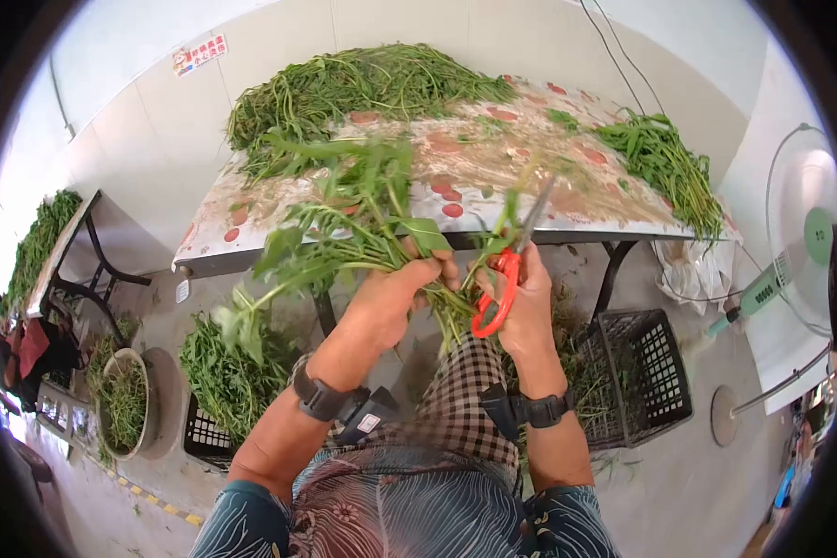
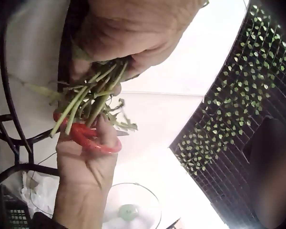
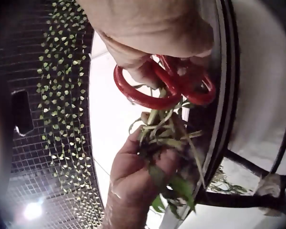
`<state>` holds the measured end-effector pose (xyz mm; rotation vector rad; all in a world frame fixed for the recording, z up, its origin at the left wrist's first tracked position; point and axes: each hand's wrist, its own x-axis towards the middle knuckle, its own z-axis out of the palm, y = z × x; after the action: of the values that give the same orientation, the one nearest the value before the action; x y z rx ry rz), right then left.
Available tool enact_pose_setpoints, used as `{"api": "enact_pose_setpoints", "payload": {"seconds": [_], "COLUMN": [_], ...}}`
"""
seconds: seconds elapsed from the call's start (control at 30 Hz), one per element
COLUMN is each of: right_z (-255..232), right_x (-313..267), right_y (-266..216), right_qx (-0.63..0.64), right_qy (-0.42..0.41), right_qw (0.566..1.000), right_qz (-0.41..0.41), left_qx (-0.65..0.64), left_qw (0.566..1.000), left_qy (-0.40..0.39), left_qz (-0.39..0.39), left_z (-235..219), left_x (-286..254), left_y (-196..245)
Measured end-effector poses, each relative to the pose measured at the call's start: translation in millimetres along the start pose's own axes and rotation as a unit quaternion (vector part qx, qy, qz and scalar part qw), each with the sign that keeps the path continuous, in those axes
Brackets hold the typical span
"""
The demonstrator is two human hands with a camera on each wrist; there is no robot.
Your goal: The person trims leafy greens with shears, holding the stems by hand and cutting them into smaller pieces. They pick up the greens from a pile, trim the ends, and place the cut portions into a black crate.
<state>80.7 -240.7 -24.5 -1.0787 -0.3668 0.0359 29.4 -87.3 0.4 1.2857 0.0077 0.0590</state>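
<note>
White tiled wall [image 1: 139, 139], grey floor [image 1: 716, 484], a flowered desk [image 1: 493, 177], black crate [image 1: 651, 372], fan [image 1: 809, 242] at right.

A vegetable-sorting workroom, it seems: heaps of leafy greens [image 1: 363, 88] cover a folding table [image 1: 493, 186] at twelve o'clock, black plastic crates [image 1: 646, 372] stand on the concrete floor at four and eight (one filled with greens), beside a pedestal fan [image 1: 800, 242] at three.
</note>
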Motion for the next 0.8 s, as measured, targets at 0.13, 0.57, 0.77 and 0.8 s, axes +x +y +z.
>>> {"api": "enact_pose_setpoints", "payload": {"seconds": [0.13,0.57,0.77,0.8], "right_z": [-6.9,3.2,8.5,8.0], "right_x": [-3.3,-24.2,-30.7,-32.1], "right_y": [-3.8,11.7,25.4,27.5], "right_qx": [-0.010,-0.066,-0.059,-0.030], "right_qy": [-0.078,-0.049,-0.062,-0.066], "right_qw": [0.995,0.993,0.995,0.995], "right_qz": [0.055,0.090,0.051,0.069], "left_qx": [0.021,0.060,0.006,-0.029], "left_qw": [1.000,0.997,0.992,0.993], "left_qy": [0.000,0.014,0.090,0.080], "left_qz": [0.004,0.044,-0.089,-0.079], "left_z": [12.5,1.7,-7.9,-12.7], "left_x": [-4.1,-16.7,-47.0,-49.0], "left_y": [-7.7,-43.8,-6.9,-7.5]}}
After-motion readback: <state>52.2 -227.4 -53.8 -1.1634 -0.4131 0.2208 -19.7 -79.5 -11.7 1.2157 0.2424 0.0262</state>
